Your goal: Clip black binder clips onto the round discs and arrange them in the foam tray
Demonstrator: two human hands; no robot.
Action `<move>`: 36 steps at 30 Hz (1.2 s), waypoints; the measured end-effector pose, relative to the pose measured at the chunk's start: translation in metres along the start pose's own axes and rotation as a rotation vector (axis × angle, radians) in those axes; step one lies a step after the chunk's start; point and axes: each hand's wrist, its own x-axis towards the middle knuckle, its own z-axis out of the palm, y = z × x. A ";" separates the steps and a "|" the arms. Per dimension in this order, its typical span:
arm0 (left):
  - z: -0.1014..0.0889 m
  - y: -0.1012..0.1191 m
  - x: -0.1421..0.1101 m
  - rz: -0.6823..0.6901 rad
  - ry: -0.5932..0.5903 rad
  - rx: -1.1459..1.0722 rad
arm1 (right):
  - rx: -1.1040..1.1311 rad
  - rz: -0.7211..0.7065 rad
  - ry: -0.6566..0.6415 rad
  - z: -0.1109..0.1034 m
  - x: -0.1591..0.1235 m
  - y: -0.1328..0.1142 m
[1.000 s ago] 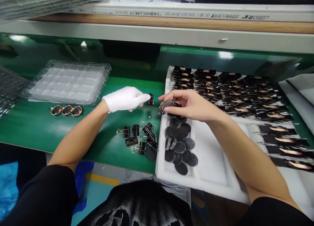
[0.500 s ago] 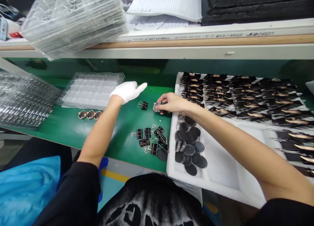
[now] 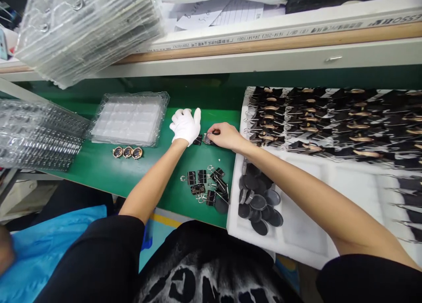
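Note:
My left hand (image 3: pixel 185 125), in a white glove, is open with its fingers spread. It is over the green bench, right beside a black binder clip (image 3: pixel 198 139) that it partly hides. My bare right hand (image 3: pixel 226 136) is closed on a round gold-rimmed piece (image 3: pixel 208 138) with a dark face, low over the bench; its fingers cover part of it. Nearer me lies a group of black binder clips (image 3: pixel 201 176) with wire handles, and a dark disc (image 3: pixel 221 205) among them.
At right, a white foam tray (image 3: pixel 298 219) holds loose dark discs (image 3: pixel 258 202) and rows of clipped gold-rimmed pieces (image 3: pixel 308 118). Three gold-rimmed round pieces (image 3: pixel 127 152) lie left, below a clear plastic tray (image 3: pixel 132 118). A shelf edge (image 3: pixel 231 57) crosses behind. Someone's blue garment (image 3: pixel 66 237) shows lower left.
My left hand let go of a binder clip on the bench, drew back, then opened beside it. My right hand lowered the round piece toward the bench, near that clip. The camera view shifted.

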 end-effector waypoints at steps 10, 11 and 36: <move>0.009 -0.008 0.008 -0.027 0.051 -0.016 | -0.290 -0.246 0.025 0.011 -0.018 0.012; 0.010 -0.009 0.008 -0.029 0.066 -0.020 | -0.325 -0.272 0.029 0.010 -0.018 0.013; 0.016 -0.008 0.005 -0.071 0.080 0.010 | -0.335 -0.378 -0.046 0.010 -0.006 0.017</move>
